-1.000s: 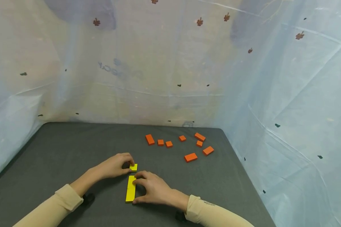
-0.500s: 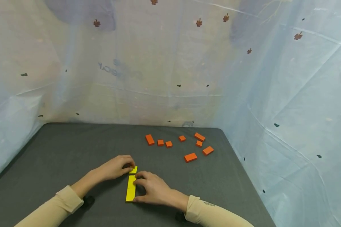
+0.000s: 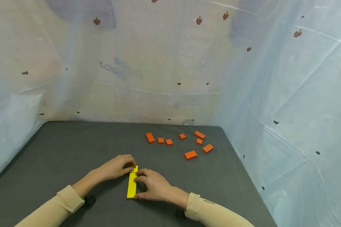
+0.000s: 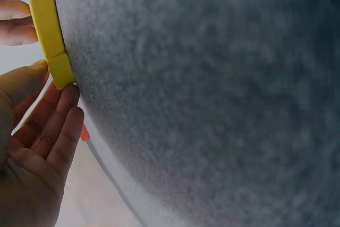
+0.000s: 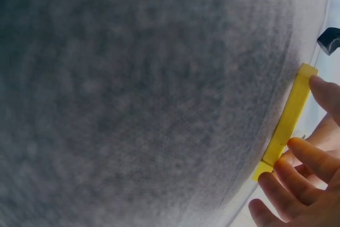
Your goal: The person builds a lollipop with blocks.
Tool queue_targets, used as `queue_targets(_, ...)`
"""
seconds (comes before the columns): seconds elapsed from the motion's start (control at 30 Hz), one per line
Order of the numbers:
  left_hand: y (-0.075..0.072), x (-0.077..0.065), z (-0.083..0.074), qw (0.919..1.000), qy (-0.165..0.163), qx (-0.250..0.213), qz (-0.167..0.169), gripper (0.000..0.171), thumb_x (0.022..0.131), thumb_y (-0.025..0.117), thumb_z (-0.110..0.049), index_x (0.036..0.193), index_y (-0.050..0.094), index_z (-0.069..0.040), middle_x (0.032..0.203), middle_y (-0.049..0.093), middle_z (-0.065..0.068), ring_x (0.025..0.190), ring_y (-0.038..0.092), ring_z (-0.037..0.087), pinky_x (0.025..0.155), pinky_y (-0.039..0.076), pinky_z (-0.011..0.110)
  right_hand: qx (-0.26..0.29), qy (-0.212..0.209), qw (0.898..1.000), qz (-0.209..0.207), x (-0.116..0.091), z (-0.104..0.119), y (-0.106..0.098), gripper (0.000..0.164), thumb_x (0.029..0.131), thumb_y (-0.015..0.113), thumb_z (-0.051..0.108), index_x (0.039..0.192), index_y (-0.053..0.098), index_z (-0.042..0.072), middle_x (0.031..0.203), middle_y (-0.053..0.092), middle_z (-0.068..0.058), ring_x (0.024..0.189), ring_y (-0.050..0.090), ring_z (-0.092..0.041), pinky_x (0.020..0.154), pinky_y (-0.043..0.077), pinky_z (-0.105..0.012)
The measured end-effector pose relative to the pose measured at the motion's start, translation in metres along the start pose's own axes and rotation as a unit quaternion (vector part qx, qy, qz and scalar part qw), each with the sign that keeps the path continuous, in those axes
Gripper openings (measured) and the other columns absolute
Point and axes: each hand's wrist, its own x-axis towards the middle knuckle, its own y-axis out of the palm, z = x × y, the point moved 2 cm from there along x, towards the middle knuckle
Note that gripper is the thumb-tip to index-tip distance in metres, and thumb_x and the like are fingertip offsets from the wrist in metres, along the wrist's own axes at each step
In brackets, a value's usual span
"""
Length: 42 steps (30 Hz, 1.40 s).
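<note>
A long yellow block (image 3: 132,186) lies on the dark table with a small yellow block (image 3: 134,169) end to end against its far end. My left hand (image 3: 115,167) pinches the small block; the left wrist view shows the thumb on one side and fingertips (image 4: 69,94) at its far end. My right hand (image 3: 156,186) holds the long block from the right, its thumb near the close end and its fingers towards the far end. In the right wrist view the seam between the two yellow blocks (image 5: 289,115) shows as a thin line.
Several orange blocks lie scattered at the back right of the dark table (image 3: 74,142), among them a larger orange block (image 3: 190,155) and a small orange block (image 3: 169,142). Translucent plastic sheeting (image 3: 147,63) hangs behind the table and along its right side.
The left hand has drawn the small yellow block towards me, and the gap between it and the long block has closed. The right hand has stayed almost in place on the long block.
</note>
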Motion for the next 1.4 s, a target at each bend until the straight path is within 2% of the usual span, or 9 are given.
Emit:
queue_targets(0.2,0.001,0.001,0.001,1.0000,-0.004,0.004,0.001,0.011,0.097,0.075,-0.014,0.105,0.073,-0.022,0.102,0.064,-0.012,0.086,0.060,0.003,0.076,0.056,0.028,0.001,0.000,1.000,0.003,0.002,-0.001,-0.001,0.056,0.091,0.078,0.052,0.135,0.070,0.018,0.144,0.057,-0.002,0.126,0.058,-0.013,0.103,0.050,-0.026)
queue_targets(0.6,-0.001,0.001,0.004,1.0000,-0.009,0.003,-0.003,0.014,0.098,0.074,-0.013,0.107,0.073,-0.023,0.104,0.067,-0.012,0.092,0.064,0.007,0.080,0.057,0.032,-0.005,0.015,1.000,-0.003,0.002,-0.001,0.000,0.056,0.091,0.077,0.053,0.136,0.070,0.021,0.146,0.056,-0.001,0.130,0.057,-0.014,0.106,0.050,-0.030)
queue_targets(0.8,0.000,-0.001,0.002,0.9998,0.008,0.012,-0.016,0.014,0.097,0.074,-0.012,0.108,0.073,-0.021,0.105,0.067,-0.011,0.091,0.064,0.007,0.079,0.058,0.033,-0.011,0.020,1.000,0.001,0.002,-0.002,0.000,0.056,0.091,0.077,0.054,0.137,0.069,0.022,0.148,0.055,0.000,0.132,0.056,-0.014,0.106,0.050,-0.031)
queue_targets(1.03,0.002,-0.010,0.000,0.9993,-0.004,0.036,-0.005,0.016,0.100,0.072,-0.019,0.115,0.071,-0.023,0.120,0.065,-0.007,0.105,0.066,0.015,0.088,0.058,0.039,0.025,0.031,0.999,0.008,-0.001,-0.005,-0.003,0.055,0.096,0.071,0.053,0.141,0.066,0.021,0.150,0.055,-0.001,0.134,0.055,-0.016,0.107,0.050,-0.033)
queue_targets(1.2,0.001,-0.019,-0.006,0.9976,-0.020,0.066,-0.007,0.027,0.100,0.072,-0.025,0.126,0.070,-0.021,0.134,0.063,-0.002,0.121,0.063,0.023,0.098,0.055,0.047,0.070,0.064,0.995,-0.024,-0.003,-0.018,-0.014,0.055,0.100,0.069,0.046,0.145,0.062,0.016,0.152,0.053,-0.003,0.136,0.054,-0.019,0.108,0.050,-0.037)
queue_targets(1.4,-0.002,-0.033,-0.022,0.9941,0.011,0.107,-0.019,0.046,0.101,0.070,-0.034,0.141,0.064,-0.012,0.146,0.058,0.004,0.131,0.059,0.029,0.103,0.051,0.056,0.093,0.109,0.985,-0.092,-0.007,-0.050,-0.028,0.052,0.101,0.070,0.036,0.146,0.061,0.011,0.153,0.053,-0.005,0.138,0.053,-0.023,0.110,0.048,-0.043)
